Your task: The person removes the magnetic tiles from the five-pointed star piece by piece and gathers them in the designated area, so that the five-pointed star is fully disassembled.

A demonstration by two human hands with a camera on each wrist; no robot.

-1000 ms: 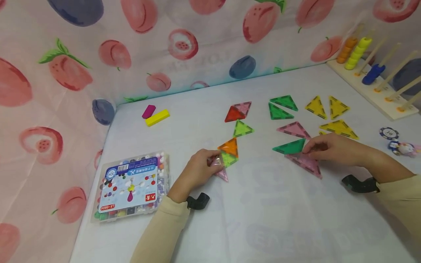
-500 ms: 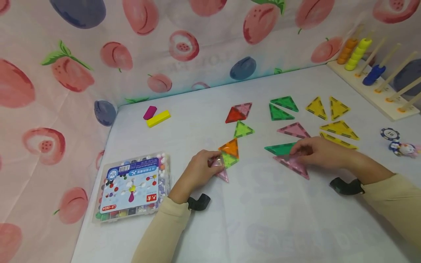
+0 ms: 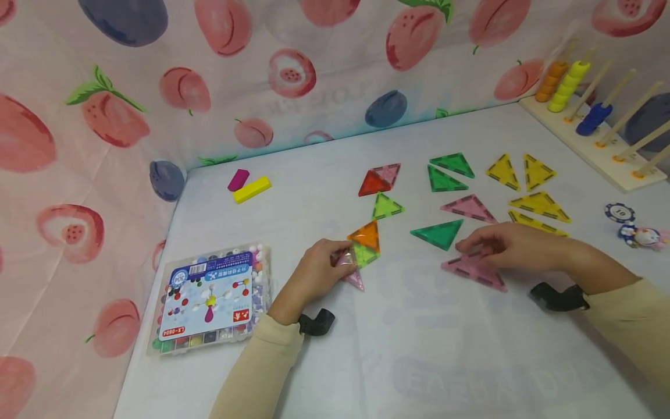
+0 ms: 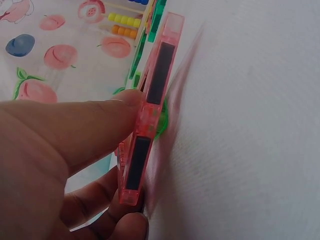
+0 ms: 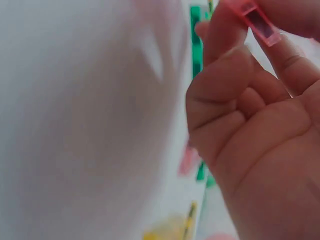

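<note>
My left hand (image 3: 316, 270) pinches a pink triangular magnetic tile (image 3: 353, 278) beside a light green triangle (image 3: 365, 254), which adjoins an orange triangle (image 3: 366, 235). The left wrist view shows the thumb on the face of this pink tile (image 4: 161, 72), with dark magnet strips along its edge. My right hand (image 3: 515, 247) pinches another pink triangular tile (image 3: 473, 271); in the right wrist view only a corner of that pink tile (image 5: 262, 25) shows between the fingers. A dark green triangle (image 3: 441, 234) lies just left of the right fingertips, apart from the pink tile.
Further back lie a red triangle (image 3: 374, 183), a lime triangle (image 3: 387, 206), green triangles (image 3: 445, 179), a pink triangle (image 3: 468, 207) and several yellow triangles (image 3: 539, 205). A bead box (image 3: 206, 299) stands left, a peg board (image 3: 591, 139) at back right.
My right hand has moved left with its pink tile, then slightly back right. The dark green triangle shifted left and now lies apart from that tile. My left hand has stayed in place.
</note>
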